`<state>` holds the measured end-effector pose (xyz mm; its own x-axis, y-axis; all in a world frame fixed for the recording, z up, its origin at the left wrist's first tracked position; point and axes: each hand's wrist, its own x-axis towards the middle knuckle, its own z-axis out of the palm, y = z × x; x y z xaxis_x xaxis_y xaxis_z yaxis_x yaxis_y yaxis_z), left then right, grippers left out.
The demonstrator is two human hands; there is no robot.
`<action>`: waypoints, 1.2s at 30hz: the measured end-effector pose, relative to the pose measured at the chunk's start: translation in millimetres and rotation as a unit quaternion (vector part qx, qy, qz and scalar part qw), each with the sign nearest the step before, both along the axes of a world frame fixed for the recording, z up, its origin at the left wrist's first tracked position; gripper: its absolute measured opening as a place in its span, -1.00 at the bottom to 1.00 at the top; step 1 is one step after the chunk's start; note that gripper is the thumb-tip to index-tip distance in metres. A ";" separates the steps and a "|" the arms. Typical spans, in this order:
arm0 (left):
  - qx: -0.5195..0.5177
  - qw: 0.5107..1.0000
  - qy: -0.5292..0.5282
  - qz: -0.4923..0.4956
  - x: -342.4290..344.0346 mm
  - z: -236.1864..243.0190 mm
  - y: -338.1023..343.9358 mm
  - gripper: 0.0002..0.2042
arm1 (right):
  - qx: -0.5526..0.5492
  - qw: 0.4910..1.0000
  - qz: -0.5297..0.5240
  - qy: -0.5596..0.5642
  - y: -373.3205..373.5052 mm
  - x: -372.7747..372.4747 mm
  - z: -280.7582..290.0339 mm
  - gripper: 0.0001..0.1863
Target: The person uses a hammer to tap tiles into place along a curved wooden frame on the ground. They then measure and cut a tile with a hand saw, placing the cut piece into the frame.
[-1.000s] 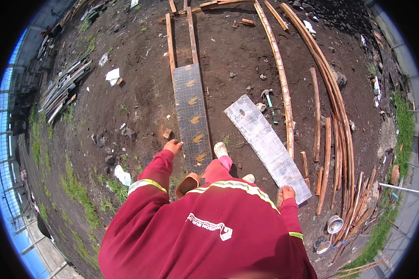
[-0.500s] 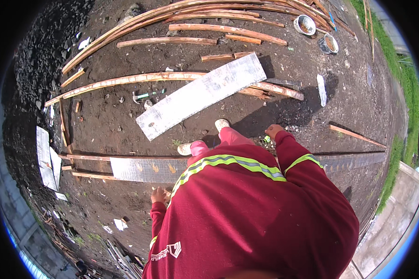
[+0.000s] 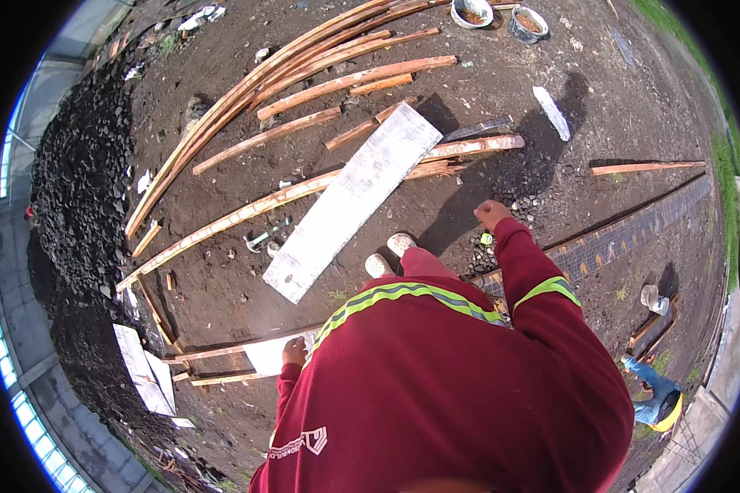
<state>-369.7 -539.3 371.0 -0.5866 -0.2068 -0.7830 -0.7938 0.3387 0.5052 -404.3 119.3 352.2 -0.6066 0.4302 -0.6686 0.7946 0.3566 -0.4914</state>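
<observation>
I stand on dark soil in a red sweatshirt with reflective stripes, my pale shoes (image 3: 390,253) beside a long white plank (image 3: 352,200). My left hand (image 3: 293,351) is low at my side, against the pale near end of a long mesh panel (image 3: 269,357); whether it grips the panel is hidden. That panel passes behind my body and shows again as a dark strip (image 3: 625,234) to the right. My right hand (image 3: 492,214) is held out over the soil, fingers curled, with nothing visible in it.
Long curved wooden strips (image 3: 247,99) and shorter boards (image 3: 362,78) lie across the ground ahead. Two buckets (image 3: 501,16) stand at the far top. A black gravel heap (image 3: 74,189) fills the left. Another person (image 3: 654,398) crouches at lower right near a small cup (image 3: 654,300).
The view has swung round, so the planks and panel now lie at a different angle. My right arm has lifted out to the side; my left hand stays by the panel's end.
</observation>
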 end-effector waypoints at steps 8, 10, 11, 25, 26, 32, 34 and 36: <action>-0.080 0.969 0.066 -0.226 -103.1 -20.7 2.6 -0.66 | 0.213 0.827 0.494 -0.165 7.0 133.6 -37.3 -0.72; -0.041 0.990 0.073 -0.117 -111.2 -30.2 8.7 -0.67 | 0.173 0.838 0.484 -0.183 2.1 159.4 -39.9 -0.72; -0.062 0.987 0.035 -0.141 -111.6 -34.7 9.8 -0.67 | 0.154 0.839 0.480 -0.206 -2.0 168.8 -38.3 -0.72; -0.086 0.902 -0.079 -0.416 -111.0 -86.9 11.2 -0.67 | 0.041 0.971 -0.232 -0.041 -40.3 228.2 -23.6 -0.72; -0.095 0.884 -0.044 -0.456 -127.8 -79.0 21.2 -0.66 | 0.047 0.986 -0.147 -0.055 -37.6 237.8 -34.8 -0.72; -0.050 0.951 -0.169 -0.254 -208.1 -50.1 121.3 -0.77 | -0.034 0.991 -0.082 -0.097 -19.2 286.4 -67.6 -0.76; -0.094 0.960 -0.076 -0.253 -209.2 -50.0 164.3 -0.64 | -0.101 0.932 -0.319 -0.139 3.8 287.5 -61.0 -0.75; -0.114 0.931 -0.040 -0.343 -216.8 -52.2 205.0 -0.63 | -0.125 0.899 -0.401 -0.119 26.3 286.5 -50.1 -0.73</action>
<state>-586.5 -334.3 318.9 -0.5838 0.0305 -0.8113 -0.3822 0.8714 0.3077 -117.8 145.6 302.1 0.0056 0.4834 -0.8754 0.8401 -0.4771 -0.2581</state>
